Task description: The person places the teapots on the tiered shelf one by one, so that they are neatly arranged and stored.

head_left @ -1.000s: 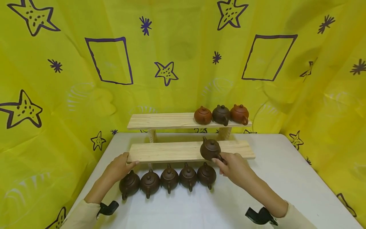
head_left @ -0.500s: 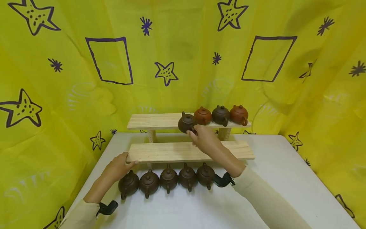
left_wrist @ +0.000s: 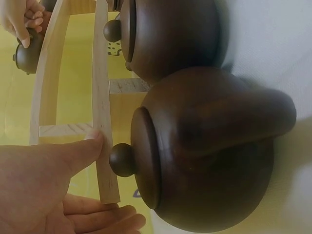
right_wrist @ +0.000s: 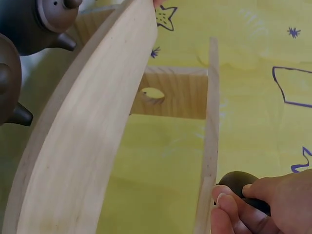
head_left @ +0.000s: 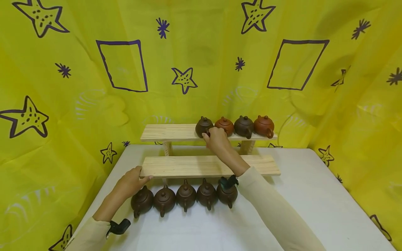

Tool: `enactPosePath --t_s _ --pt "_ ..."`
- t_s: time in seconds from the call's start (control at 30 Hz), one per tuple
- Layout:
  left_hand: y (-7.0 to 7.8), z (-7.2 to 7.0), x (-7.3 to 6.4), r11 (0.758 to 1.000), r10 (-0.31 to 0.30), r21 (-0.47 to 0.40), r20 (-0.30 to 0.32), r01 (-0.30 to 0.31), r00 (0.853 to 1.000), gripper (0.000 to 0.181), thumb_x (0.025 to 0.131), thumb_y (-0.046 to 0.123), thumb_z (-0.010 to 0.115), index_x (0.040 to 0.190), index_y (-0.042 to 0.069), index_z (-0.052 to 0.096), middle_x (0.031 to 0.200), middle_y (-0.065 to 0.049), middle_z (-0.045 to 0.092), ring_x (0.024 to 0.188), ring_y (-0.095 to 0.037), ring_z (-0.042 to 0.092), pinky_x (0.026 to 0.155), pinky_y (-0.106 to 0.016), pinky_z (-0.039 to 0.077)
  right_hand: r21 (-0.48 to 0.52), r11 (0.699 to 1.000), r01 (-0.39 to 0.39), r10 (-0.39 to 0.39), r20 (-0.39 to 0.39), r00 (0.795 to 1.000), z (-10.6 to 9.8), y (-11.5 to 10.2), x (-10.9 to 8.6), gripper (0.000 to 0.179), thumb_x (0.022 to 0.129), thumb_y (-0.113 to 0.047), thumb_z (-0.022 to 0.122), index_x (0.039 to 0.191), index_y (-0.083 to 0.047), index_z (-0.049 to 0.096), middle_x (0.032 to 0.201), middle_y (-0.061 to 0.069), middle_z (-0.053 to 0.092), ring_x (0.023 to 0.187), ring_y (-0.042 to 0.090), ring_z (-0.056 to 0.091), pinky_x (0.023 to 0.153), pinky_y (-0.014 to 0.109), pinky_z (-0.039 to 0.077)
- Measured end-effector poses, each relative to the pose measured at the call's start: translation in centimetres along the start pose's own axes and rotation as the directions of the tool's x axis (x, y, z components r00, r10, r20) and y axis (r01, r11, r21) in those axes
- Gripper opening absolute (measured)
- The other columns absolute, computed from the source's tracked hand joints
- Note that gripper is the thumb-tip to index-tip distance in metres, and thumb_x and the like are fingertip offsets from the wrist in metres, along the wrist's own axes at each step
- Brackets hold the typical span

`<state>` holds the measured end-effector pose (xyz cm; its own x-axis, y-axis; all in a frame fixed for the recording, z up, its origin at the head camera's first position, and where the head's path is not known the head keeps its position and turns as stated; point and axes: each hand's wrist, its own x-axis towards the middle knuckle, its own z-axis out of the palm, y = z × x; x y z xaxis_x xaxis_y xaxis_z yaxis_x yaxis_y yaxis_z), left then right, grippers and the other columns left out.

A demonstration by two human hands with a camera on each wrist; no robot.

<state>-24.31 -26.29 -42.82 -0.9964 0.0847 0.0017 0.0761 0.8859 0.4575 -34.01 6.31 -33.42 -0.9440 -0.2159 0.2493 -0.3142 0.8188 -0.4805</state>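
Observation:
A dark brown teapot [head_left: 203, 126] sits at the upper board [head_left: 168, 132] of a two-tier wooden shelf, left of a reddish-brown teapot [head_left: 224, 124]. My right hand [head_left: 219, 141] pinches the dark teapot's handle; in the right wrist view its fingers hide most of the handle. Farther right on that board are a dark teapot [head_left: 243, 125] and another reddish one [head_left: 263, 124]. My left hand [head_left: 127, 182] holds the left end of the lower board [head_left: 179, 166]. In the left wrist view, thumb and fingers lie on opposite sides of its end, close to a brown teapot [left_wrist: 204, 180].
Several dark brown teapots [head_left: 186, 196] stand in a row on the white table [head_left: 194, 232], in front of the lower board. Wooden supports [head_left: 246, 147] hold up the upper board. A yellow patterned curtain [head_left: 207, 45] encloses the back and sides.
My right hand has carried the dark teapot from above the lower board, leftward and up, to the upper board beside the reddish one. My left hand has stayed at the shelf's end.

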Motion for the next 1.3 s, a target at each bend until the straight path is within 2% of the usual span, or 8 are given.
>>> enactPosePath --t_s 0.17,0.3,0.43,0.6,0.77,0.9,1.17,1.3 --pt "0.1 0.0 0.0 1.0 -0.003 -0.005 0.002 0.003 1.0 0.064 0.104 0.034 0.068 0.132 -0.02 0.051 0.115 -0.03 0.066 0.094 -0.034 0.062 0.081 -0.052 0.053 0.035 0.999 -0.027 0.026 0.025 0.999 -0.1 0.0 0.5 0.039 0.111 -0.028 0.057 0.114 0.008 0.072 0.067 0.007 0.073 0.057 0.019 0.069 0.053 0.029 0.048" --pt "0.2 0.1 0.1 1.0 0.004 0.001 0.002 -0.004 1.0 0.067 0.104 0.035 0.067 0.135 -0.022 0.049 0.122 -0.035 0.065 0.099 -0.037 0.064 0.085 -0.054 0.054 0.049 0.998 -0.045 0.044 0.012 0.999 -0.2 0.0 0.7 0.038 0.11 -0.028 0.059 0.091 0.002 0.073 0.061 0.005 0.068 0.051 0.018 0.064 0.048 0.027 0.044" --pt "0.2 0.0 0.3 1.0 -0.001 0.01 0.008 0.001 1.0 0.069 0.104 0.035 0.068 0.136 -0.022 0.048 0.124 -0.036 0.064 0.101 -0.037 0.064 0.086 -0.055 0.054 0.037 0.999 -0.025 0.027 -0.036 0.999 0.0 0.2 0.8 0.048 0.108 -0.029 0.062 0.064 -0.007 0.06 0.053 0.0 0.051 0.044 0.015 0.05 0.045 0.026 0.036" --pt "0.1 0.0 0.4 1.0 -0.004 0.01 0.004 0.004 1.0 0.065 0.104 0.035 0.068 0.133 -0.02 0.05 0.122 -0.035 0.065 0.099 -0.036 0.063 0.085 -0.054 0.053 0.044 0.999 -0.008 0.012 -0.09 0.996 0.5 0.5 0.8 0.055 0.105 -0.033 0.066 0.058 -0.012 0.048 0.052 -0.003 0.038 0.044 0.014 0.041 0.045 0.027 0.032" --pt "0.0 0.0 0.3 1.0 -0.008 0.012 0.009 0.008 1.0 0.068 0.104 0.036 0.067 0.135 -0.021 0.048 0.126 -0.037 0.063 0.103 -0.038 0.064 0.086 -0.055 0.053 0.053 0.999 0.014 -0.009 -0.094 0.995 0.7 0.9 0.0 0.06 0.103 -0.039 0.07 0.056 -0.014 0.042 0.052 -0.005 0.03 0.046 0.011 0.032 0.048 0.028 0.029" --pt "-0.1 0.0 0.3 1.0 -0.012 0.012 0.007 0.012 1.0 0.065 0.104 0.035 0.068 0.133 -0.02 0.05 0.121 -0.034 0.065 0.096 -0.035 0.062 0.082 -0.052 0.053 0.064 0.997 0.049 -0.046 -0.048 0.998 0.4 1.5 -1.8 0.062 0.104 -0.039 0.069 0.054 -0.016 0.04 0.051 -0.007 0.027 0.045 0.01 0.026 0.047 0.026 0.025" --pt "0.0 0.1 0.2 1.0 -0.017 0.018 0.012 0.017 1.0 0.069 0.104 0.035 0.068 0.136 -0.022 0.047 0.126 -0.038 0.063 0.1 -0.037 0.063 0.086 -0.055 0.053 0.026 0.996 0.084 -0.085 0.039 0.996 -0.2 4.2 -7.2 0.06 0.104 -0.034 0.069 0.053 -0.015 0.044 0.053 -0.007 0.028 0.05 0.009 0.029 0.05 0.027 0.026" --pt "0.2 0.0 0.2 1.0 -0.015 0.018 0.013 0.014 1.0 0.069 0.103 0.035 0.068 0.135 -0.023 0.048 0.123 -0.037 0.063 0.097 -0.037 0.062 0.084 -0.054 0.053 -0.009 0.999 0.044 -0.043 0.089 0.995 0.6 6.0 -10.6 0.057 0.102 -0.036 0.072 0.055 -0.014 0.047 0.052 -0.008 0.033 0.049 0.009 0.034 0.049 0.025 0.029"
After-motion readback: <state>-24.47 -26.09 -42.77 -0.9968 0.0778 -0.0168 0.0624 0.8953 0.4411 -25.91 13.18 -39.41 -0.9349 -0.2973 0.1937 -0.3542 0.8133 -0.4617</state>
